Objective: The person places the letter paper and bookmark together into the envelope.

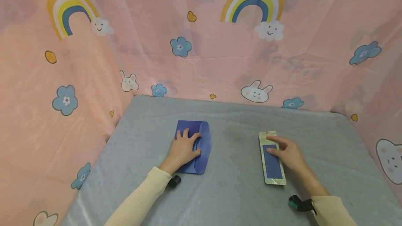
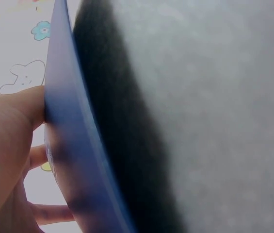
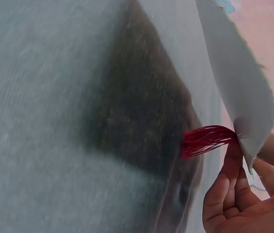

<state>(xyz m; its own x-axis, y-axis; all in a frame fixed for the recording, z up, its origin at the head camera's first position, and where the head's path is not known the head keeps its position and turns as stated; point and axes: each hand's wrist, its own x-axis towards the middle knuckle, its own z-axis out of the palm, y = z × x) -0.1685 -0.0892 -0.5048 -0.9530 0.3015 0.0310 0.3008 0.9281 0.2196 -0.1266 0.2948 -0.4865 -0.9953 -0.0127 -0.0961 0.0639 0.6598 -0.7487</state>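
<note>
A blue paper envelope [image 1: 205, 149], its flap folded out to the right, lies left of the middle of the grey table. My left hand [image 1: 183, 149] rests on it with spread fingers and thumb. In the left wrist view the envelope [image 2: 86, 126] is seen nearly edge-on, a dark shadow along its lower edge. Toward the right, my right hand [image 1: 290, 154] pinches a long bookmark [image 1: 272, 163] by its upper right side. It has a pale green patterned border and a dark blue panel. Its plain pale back [image 3: 238, 63] and a red tassel [image 3: 207, 141] show in the right wrist view.
A grey cloth covers the table [image 1: 232, 198]. Pink fabric [image 1: 207, 69] printed with rainbows, rabbits and flowers hangs behind it and along both sides. Small black devices [image 1: 301, 204] are strapped at both wrists, below cream sleeves [image 1: 141, 198].
</note>
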